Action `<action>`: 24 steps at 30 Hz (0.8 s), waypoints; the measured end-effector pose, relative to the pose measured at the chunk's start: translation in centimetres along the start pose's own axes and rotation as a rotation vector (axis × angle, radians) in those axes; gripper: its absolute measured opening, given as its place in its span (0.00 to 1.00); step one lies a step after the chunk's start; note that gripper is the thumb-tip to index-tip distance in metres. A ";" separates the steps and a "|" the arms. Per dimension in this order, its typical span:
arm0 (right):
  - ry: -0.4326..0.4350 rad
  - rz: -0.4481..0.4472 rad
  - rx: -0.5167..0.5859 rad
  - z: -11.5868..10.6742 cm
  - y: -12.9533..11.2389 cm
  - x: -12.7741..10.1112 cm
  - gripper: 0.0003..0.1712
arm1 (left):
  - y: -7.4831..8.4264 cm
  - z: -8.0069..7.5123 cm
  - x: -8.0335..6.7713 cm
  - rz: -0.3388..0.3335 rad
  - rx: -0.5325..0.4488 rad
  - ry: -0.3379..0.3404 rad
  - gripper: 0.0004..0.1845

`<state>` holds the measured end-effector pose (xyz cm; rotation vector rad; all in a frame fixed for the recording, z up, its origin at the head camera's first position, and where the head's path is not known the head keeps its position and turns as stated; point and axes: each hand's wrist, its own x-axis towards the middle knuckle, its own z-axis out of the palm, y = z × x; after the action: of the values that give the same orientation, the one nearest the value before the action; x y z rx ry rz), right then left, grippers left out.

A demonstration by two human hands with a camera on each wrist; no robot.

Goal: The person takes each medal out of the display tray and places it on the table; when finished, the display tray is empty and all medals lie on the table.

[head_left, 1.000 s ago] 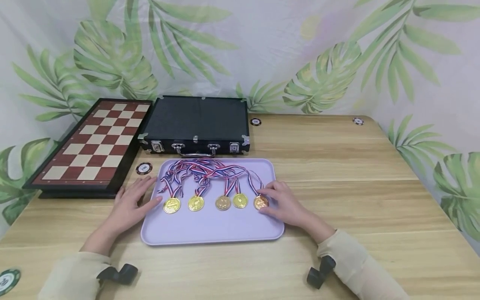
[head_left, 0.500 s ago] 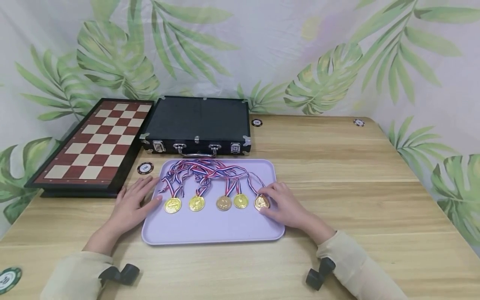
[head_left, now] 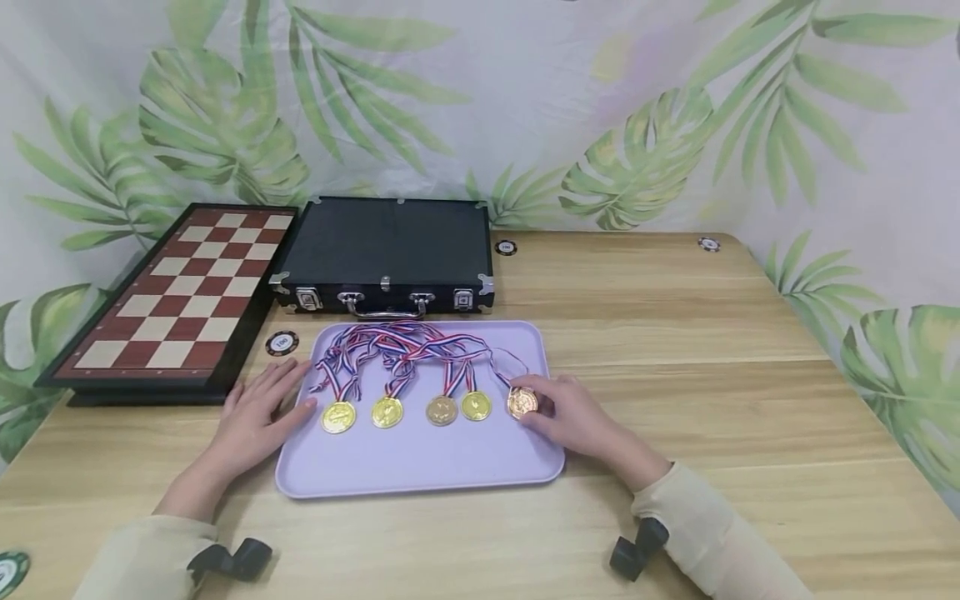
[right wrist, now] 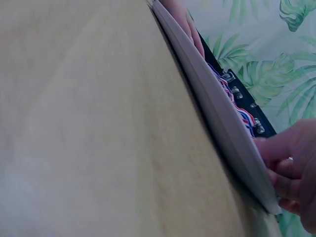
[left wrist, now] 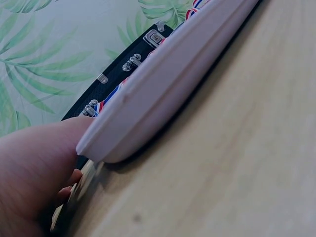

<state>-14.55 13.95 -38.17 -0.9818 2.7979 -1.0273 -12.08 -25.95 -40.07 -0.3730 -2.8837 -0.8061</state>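
Five-ribboned clutter aside, several medals lie in a row on a lilac tray (head_left: pixel 420 471), their striped ribbons (head_left: pixel 405 343) tangled behind them. My right hand (head_left: pixel 573 417) pinches the copper-coloured medal (head_left: pixel 521 403) at the row's right end between thumb and fingers. Left of it are a gold medal (head_left: pixel 476 406), a duller bronze medal (head_left: pixel 442 410) and further gold ones. At the tray's left edge rests my left hand (head_left: pixel 258 421), fingers extended on the table and thumb over the rim. The right wrist view hides the pinched medal behind the tray's side (right wrist: pixel 217 118).
Behind the tray stands a black case (head_left: pixel 386 250) with metal latches. A chessboard box (head_left: pixel 183 292) lies at the left. Poker chips are spread about: one by the left hand (head_left: pixel 282 342), others at the back (head_left: pixel 506 247) and front left (head_left: pixel 11 573).
The copper-coloured medal has shifted slightly right and away from its neighbour, and the right hand's fingers have closed further over its edge. The left hand stays put; the head view has shifted slightly.
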 end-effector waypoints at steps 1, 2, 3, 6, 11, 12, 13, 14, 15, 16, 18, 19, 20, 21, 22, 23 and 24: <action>-0.013 0.032 0.060 -0.2 -0.1 0.0 0.26 | 0.0 0.0 -0.1 -0.001 -0.001 0.000 0.30; -0.025 0.070 0.132 -0.4 -0.2 0.1 0.26 | 0.0 -0.1 -0.1 -0.001 -0.001 0.000 0.30; -0.030 0.104 0.206 -0.7 -0.4 0.2 0.27 | -0.1 -0.1 -0.2 0.001 -0.003 0.001 0.30; -0.020 0.157 0.352 -2.2 -1.1 0.2 0.28 | -0.1 -0.1 -0.3 0.002 -0.003 0.003 0.30; 0.058 0.028 0.472 -5.2 -2.0 0.1 0.30 | -0.1 -0.1 -0.3 0.005 -0.001 0.006 0.30; 0.081 -0.010 0.493 -5.8 -2.2 -0.1 0.30 | -0.1 -0.1 -0.2 0.005 -0.001 0.005 0.30; 0.106 -0.049 0.510 -6.4 -2.3 -0.2 0.30 | -0.1 -0.1 -0.2 0.005 -0.001 0.002 0.30; 0.130 -0.083 0.531 -7.0 -2.5 -0.3 0.30 | -0.1 -0.1 -0.2 0.004 0.000 0.001 0.30; 0.154 -0.103 0.536 -7.6 -2.6 -0.5 0.29 | -0.1 0.0 -0.2 0.003 0.002 -0.001 0.30; 0.176 -0.122 0.539 -8.2 -2.7 -0.7 0.29 | -0.1 0.0 -0.2 0.002 0.004 -0.003 0.30; 0.208 -0.159 0.551 -9.4 -3.0 -1.0 0.29 | -0.1 0.0 -0.2 -0.003 0.005 -0.007 0.30; 0.216 -0.172 0.562 -9.9 -3.1 -1.2 0.29 | -0.1 0.1 -0.2 -0.004 0.005 -0.007 0.30; 0.221 -0.181 0.573 -10.4 -3.3 -1.3 0.30 | -0.1 0.1 -0.2 -0.005 0.006 -0.007 0.30; 0.224 -0.188 0.587 -10.9 -3.4 -1.5 0.30 | -0.1 0.0 -0.2 -0.005 0.006 -0.008 0.30; 0.223 -0.198 0.599 -11.3 -3.4 -1.6 0.30 | -0.1 0.0 -0.2 -0.004 0.004 -0.008 0.30; 0.221 -0.209 0.618 -11.7 -3.5 -1.7 0.29 | -0.1 0.0 -0.1 0.000 0.004 -0.007 0.30; 0.220 -0.217 0.638 -12.1 -3.6 -1.8 0.29 | -0.1 0.0 0.0 0.002 0.004 -0.008 0.30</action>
<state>-13.62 19.82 -26.92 -1.1291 2.2466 -1.9858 -12.06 -26.02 -40.08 -0.3799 -2.8914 -0.8004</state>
